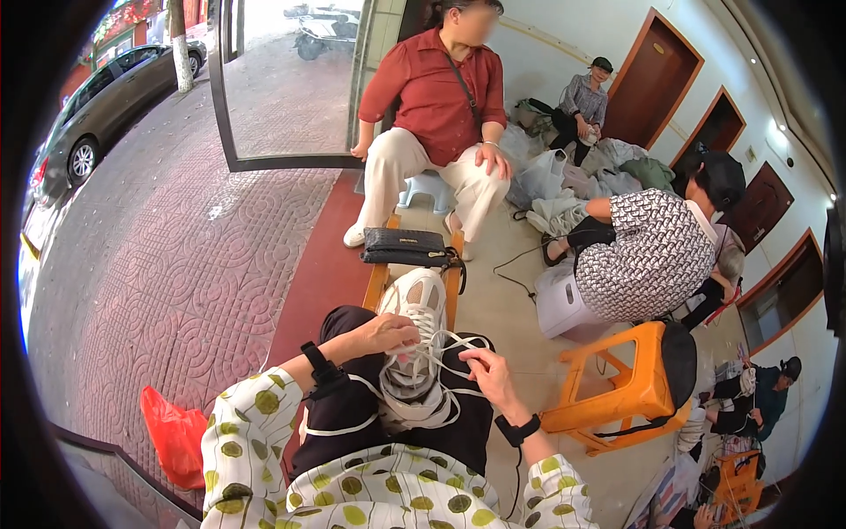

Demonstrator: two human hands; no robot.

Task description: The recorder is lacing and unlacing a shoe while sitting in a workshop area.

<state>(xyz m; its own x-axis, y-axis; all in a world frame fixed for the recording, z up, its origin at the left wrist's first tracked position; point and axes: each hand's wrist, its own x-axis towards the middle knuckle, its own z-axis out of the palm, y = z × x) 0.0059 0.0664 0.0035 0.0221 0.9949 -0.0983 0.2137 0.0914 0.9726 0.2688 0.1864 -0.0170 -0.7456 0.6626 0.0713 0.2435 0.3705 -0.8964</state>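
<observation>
A white and beige sneaker lies on my lap between my knees, its toe pointing away from me. White shoelace runs through its eyelets, with loose loops above the tongue and to the right. My left hand is closed at the left side of the lacing, its fingertips pinching the lace. To the right of the shoe, my right hand pinches a strand of the same lace between thumb and finger. Both wrists wear black bands. The shoe's heel end is partly covered by lace loops.
A black bag lies on a wooden bench ahead, before a seated person in red. An orange stool stands at my right, near a person in a patterned shirt. A red plastic bag sits at my left.
</observation>
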